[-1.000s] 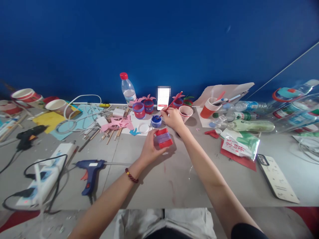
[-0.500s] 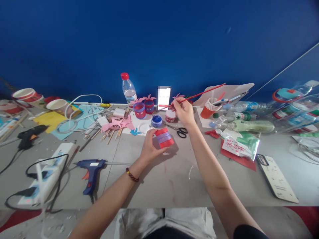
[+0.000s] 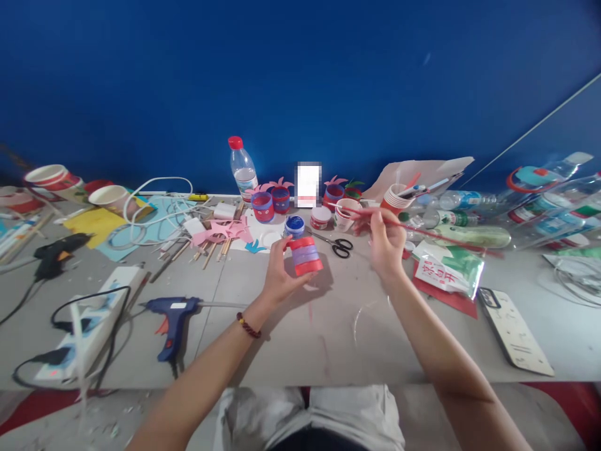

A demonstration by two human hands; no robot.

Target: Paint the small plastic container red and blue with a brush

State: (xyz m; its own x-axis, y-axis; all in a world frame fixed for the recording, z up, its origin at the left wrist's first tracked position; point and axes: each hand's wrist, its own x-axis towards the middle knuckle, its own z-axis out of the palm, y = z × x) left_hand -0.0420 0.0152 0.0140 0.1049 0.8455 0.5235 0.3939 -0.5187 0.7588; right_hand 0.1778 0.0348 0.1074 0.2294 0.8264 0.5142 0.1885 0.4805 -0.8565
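My left hand (image 3: 278, 270) is closed around a small cup painted in red and purple bands (image 3: 306, 255), thumb below and fingers above it. In my right hand (image 3: 389, 247) is a thin paintbrush with a red handle (image 3: 422, 229). The brush is blurred, its tip end pointing left over a white paper cup (image 3: 346, 214). Left of that cup stand a jar with a whitish-pink top (image 3: 321, 218) and an open jar of blue paint (image 3: 295, 225). Black-handled scissors (image 3: 342, 248) lie between my hands.
Painted cups with paper leaves (image 3: 263, 207) stand at the back, near a water bottle (image 3: 243, 169) and a bright phone screen (image 3: 308, 185). A blue glue gun (image 3: 173, 322) and power strip (image 3: 96, 319) lie left. Plastic bottles (image 3: 474, 237) and a phone (image 3: 516, 332) are right.
My right hand has moved right and toward me with the paintbrush, which now lies lower and slants down to the right. The banded cup in my left hand has shifted slightly left.
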